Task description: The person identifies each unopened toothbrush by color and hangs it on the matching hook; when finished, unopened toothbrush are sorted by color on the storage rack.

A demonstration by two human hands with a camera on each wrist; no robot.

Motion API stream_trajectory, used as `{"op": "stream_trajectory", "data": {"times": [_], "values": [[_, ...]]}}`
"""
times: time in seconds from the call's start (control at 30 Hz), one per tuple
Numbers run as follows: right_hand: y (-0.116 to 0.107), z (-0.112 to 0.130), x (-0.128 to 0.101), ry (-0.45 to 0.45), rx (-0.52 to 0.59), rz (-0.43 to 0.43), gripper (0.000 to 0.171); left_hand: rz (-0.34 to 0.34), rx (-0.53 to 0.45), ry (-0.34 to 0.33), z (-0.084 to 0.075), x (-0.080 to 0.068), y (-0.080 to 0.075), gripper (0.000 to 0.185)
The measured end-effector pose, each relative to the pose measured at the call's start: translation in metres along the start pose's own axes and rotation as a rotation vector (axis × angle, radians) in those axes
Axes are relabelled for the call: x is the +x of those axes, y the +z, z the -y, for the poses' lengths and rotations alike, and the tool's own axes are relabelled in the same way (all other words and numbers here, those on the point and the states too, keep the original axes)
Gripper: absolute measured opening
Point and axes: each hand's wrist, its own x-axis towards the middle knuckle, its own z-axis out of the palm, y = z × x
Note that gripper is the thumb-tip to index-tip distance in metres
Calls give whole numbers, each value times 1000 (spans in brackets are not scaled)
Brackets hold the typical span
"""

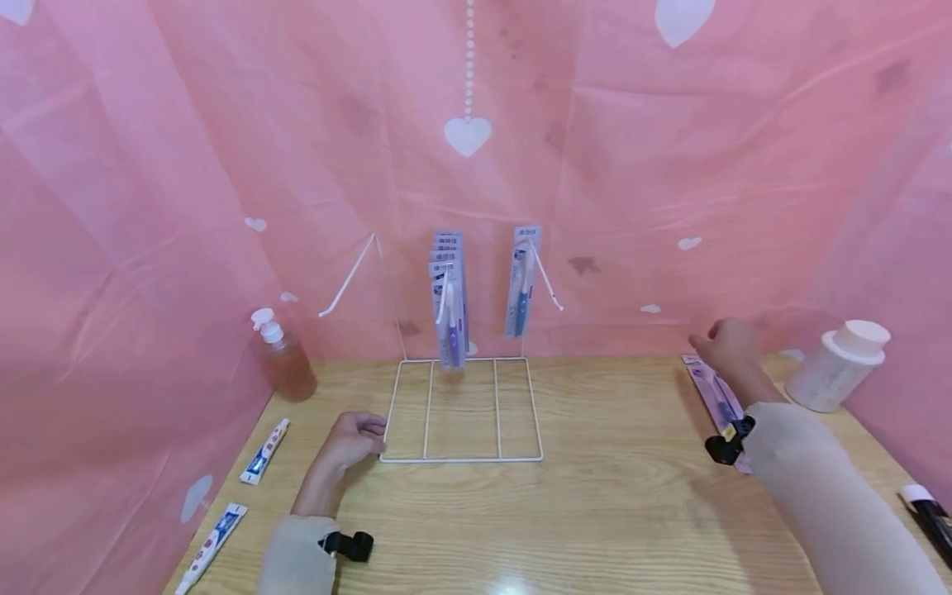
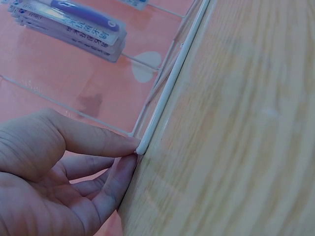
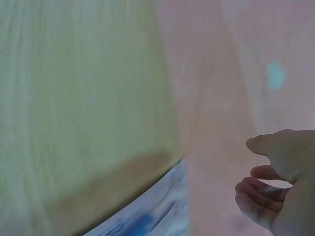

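A white wire display rack stands on the wooden table against the pink cloth. My left hand pinches its front left corner; in the left wrist view, thumb and fingertips meet at the wire's end. Several packaged toothbrushes hang on the middle hook, and a single blue toothbrush pack hangs on the right one. Far to the right, my right hand hovers with loosely curled fingers, holding nothing. Below it lies a pink toothbrush pack, partly hidden by the wrist.
On the left are a pump bottle and two toothpaste tubes. A white jar stands beside the right forearm, and a black marker with a white cap lies at the right edge. Pink cloth encloses the table's back and sides.
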Motion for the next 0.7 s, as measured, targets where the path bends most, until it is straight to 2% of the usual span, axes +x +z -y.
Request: {"op": "stream_trajectory", "data": {"times": [0.17,0.33,0.5,0.7], "values": [[14,-27,-7,0,-55,-13,38,2,0,-2,2,-1,-2,40],[37,-44,-10,-11,-42,-56,43,-6,7,-6,2,1,-2,40],[49,-52,-11,50,-60,-30,39,2,-1,-5,2,3,-1,40],[57,-54,-9,46,-94,-40,40,-1,-4,-1,3,4,-1,40]]}}
